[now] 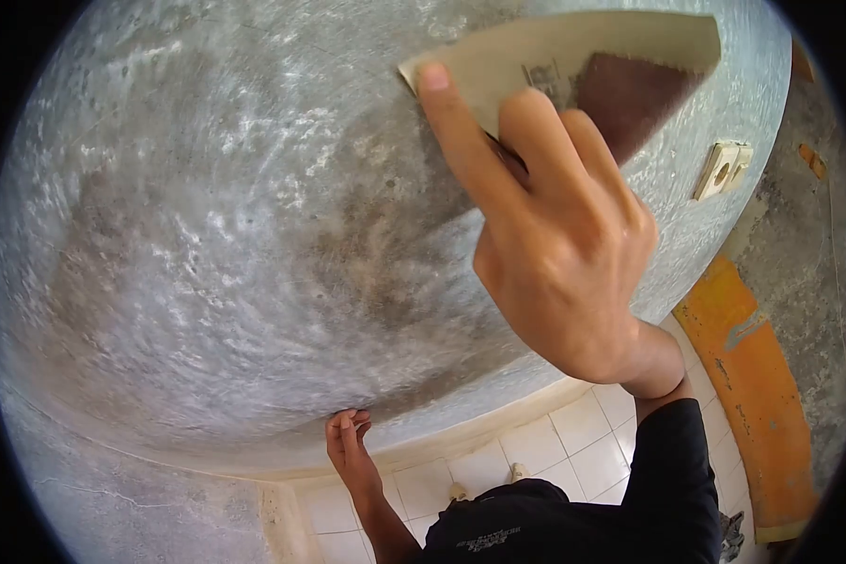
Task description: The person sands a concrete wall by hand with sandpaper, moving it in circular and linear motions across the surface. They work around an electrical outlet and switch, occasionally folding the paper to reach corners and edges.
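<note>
My right hand [569,244] is raised high in front of the wall, closed on a sheet of sandpaper [489,61]. The paper's tan back faces me, and a folded part shows dark reddish-brown grit. My index finger lies stretched along its left end, while the other fingers bend round its lower edge. Behind it is the grey, mottled wall [226,244], with brownish patches and pale scuffs. Low down, close to that wall, is my left hand [351,451], its fingers curled with the tips together. Whatever may be between those fingertips is too small to tell.
A white socket and switch plate [721,171] juts from the wall at the right. Beyond it is an orange, worn panel [757,376] with chipped paint. White floor tiles [578,423] run along the wall's base, where my feet [517,472] show. A second grey wall [150,508] meets it at lower left.
</note>
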The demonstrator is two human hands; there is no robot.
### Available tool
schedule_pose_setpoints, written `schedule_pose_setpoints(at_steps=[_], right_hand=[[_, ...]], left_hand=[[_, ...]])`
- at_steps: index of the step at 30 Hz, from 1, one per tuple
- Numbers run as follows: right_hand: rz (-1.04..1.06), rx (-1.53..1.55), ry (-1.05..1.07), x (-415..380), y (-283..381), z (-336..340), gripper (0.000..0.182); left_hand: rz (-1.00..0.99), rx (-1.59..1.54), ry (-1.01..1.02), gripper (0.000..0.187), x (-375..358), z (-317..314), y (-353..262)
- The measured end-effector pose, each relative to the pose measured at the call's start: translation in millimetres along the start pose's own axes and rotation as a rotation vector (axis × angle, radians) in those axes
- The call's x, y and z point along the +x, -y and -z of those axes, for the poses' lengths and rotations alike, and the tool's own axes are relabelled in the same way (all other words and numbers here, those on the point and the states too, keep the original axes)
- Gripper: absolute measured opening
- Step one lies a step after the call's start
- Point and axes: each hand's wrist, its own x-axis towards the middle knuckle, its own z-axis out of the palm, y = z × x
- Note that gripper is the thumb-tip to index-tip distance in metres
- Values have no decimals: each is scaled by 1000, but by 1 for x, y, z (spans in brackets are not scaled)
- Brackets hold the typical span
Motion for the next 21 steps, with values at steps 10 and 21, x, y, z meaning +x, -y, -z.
schedule_pose_setpoints(at_steps=[10,21], right_hand=[[23,-101,30,3,5,4,63],[131,-284,16,4,-2,7,63]], left_hand=[[30,7,14,22,1,4,0],[48,28,80,24,4,11,-2]])
